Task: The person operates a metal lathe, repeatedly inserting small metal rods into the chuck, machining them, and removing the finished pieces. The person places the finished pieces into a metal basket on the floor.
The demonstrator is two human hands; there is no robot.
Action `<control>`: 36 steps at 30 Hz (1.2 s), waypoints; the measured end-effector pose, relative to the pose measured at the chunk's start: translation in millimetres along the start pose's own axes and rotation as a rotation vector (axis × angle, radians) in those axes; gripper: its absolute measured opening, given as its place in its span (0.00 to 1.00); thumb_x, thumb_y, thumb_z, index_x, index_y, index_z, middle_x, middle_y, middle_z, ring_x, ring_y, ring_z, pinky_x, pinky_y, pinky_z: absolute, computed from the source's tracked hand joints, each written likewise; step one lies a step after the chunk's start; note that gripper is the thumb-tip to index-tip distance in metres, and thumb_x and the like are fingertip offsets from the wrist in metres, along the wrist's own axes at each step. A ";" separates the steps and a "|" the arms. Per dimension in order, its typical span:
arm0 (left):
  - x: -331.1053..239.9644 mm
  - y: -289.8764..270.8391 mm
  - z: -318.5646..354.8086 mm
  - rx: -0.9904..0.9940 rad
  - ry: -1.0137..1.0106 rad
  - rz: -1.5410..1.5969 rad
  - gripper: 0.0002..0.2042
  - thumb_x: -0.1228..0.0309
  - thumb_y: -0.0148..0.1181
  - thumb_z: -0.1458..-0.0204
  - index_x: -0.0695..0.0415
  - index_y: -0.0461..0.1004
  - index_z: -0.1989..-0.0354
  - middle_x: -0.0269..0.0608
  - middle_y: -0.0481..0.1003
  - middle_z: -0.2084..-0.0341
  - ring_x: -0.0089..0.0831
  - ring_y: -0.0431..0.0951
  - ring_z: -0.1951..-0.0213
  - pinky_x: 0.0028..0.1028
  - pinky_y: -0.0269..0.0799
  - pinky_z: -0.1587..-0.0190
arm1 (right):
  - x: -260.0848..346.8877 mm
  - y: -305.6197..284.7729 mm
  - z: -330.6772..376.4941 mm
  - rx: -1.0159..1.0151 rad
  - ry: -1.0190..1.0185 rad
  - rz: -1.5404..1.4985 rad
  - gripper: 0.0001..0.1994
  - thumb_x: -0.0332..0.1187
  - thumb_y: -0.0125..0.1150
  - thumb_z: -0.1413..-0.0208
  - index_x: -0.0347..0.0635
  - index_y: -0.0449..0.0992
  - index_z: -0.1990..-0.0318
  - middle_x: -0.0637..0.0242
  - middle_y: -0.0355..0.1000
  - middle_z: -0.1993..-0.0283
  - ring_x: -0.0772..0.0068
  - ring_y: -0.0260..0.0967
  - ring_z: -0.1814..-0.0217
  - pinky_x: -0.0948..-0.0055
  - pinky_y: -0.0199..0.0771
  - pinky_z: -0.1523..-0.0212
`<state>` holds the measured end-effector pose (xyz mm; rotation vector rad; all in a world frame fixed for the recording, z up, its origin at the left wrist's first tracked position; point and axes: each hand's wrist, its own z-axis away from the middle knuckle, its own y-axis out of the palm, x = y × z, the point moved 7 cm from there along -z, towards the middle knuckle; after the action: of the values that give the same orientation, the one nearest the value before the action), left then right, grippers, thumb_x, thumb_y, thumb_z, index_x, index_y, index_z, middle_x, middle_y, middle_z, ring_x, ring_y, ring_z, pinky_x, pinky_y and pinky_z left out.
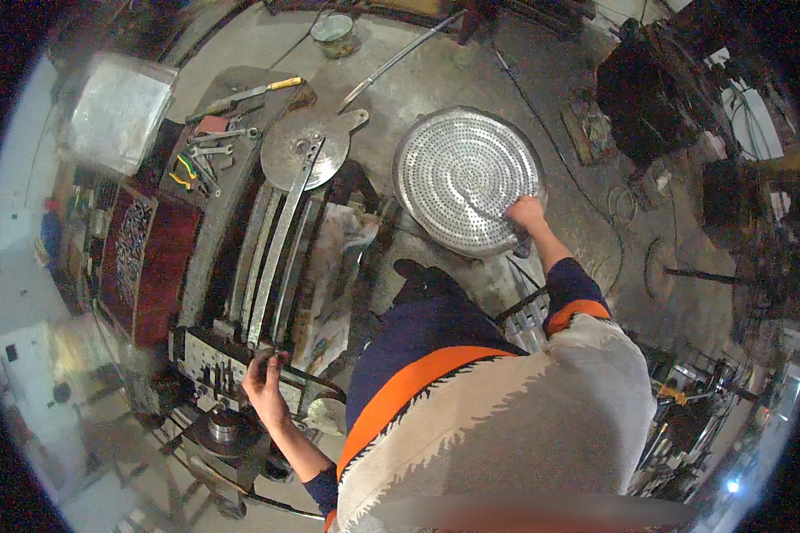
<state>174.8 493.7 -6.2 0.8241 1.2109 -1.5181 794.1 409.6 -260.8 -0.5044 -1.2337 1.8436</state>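
My right hand [526, 211] is closed in a fist over the right edge of a large round metal disc [458, 164] full of small holes. A thin curved line runs across the disc toward the fist; what the fingers hold is hidden. My left hand [263, 384] pinches a small dark piece at the near end of a long flat metal bar [280, 240]. The bar lies along the rails of a machine bed. Its far end rests on a round metal plate [280, 151] with a lug on its rim.
Wrenches [213, 151], yellow-handled pliers [185, 173] and a yellow-handled tool [284, 83] lie on the left of the machine. A red-brown box [164, 258] of small metal parts stands beside it. Behind are a bucket [333, 34] and a long rod [400, 62]; a cable [564, 160] crosses the floor.
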 end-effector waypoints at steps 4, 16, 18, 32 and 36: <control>-7.5 4.5 1.1 -0.014 0.014 0.012 0.09 0.75 0.54 0.52 0.67 0.70 0.64 0.42 0.74 0.71 0.27 0.74 0.67 0.24 0.67 0.60 | -9.4 24.1 -28.7 -0.085 -0.021 0.090 0.19 0.41 0.57 0.67 0.32 0.73 0.70 0.46 0.70 0.64 0.54 0.68 0.58 0.65 0.68 0.57; 15.0 7.2 18.5 -0.019 -0.022 -0.300 0.10 0.70 0.55 0.53 0.65 0.72 0.66 0.41 0.75 0.75 0.26 0.75 0.70 0.24 0.68 0.67 | 333.7 -9.1 280.3 0.351 -1.522 -0.313 0.19 0.32 0.60 0.73 0.38 0.76 0.66 0.53 0.65 0.57 0.54 0.64 0.55 0.66 0.66 0.54; 10.0 10.9 16.1 0.007 0.063 -0.369 0.13 0.66 0.53 0.52 0.64 0.72 0.64 0.50 0.74 0.75 0.36 0.75 0.70 0.30 0.68 0.68 | 368.0 -23.0 363.4 0.499 -1.836 -0.363 0.18 0.30 0.61 0.74 0.38 0.74 0.67 0.55 0.64 0.56 0.54 0.64 0.56 0.66 0.68 0.58; 54.3 -69.4 110.4 -0.387 -0.062 -0.055 0.10 0.67 0.53 0.53 0.62 0.74 0.69 0.44 0.74 0.80 0.28 0.74 0.77 0.28 0.69 0.74 | 416.3 3.3 532.8 0.748 -2.524 0.006 0.10 0.32 0.59 0.72 0.43 0.74 0.75 0.61 0.67 0.74 0.57 0.65 0.68 0.61 0.66 0.69; 79.7 -103.3 142.2 -0.497 -0.096 -0.062 0.09 0.68 0.54 0.55 0.63 0.73 0.72 0.43 0.74 0.80 0.28 0.74 0.76 0.26 0.68 0.70 | 428.8 26.0 564.8 0.603 -2.683 0.224 0.09 0.29 0.58 0.75 0.46 0.75 0.78 0.66 0.68 0.75 0.60 0.63 0.72 0.65 0.66 0.73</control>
<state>63.0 336.4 -11.0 0.3828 1.4672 -1.2092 139.7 441.8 11.7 3.1096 -1.3948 2.0494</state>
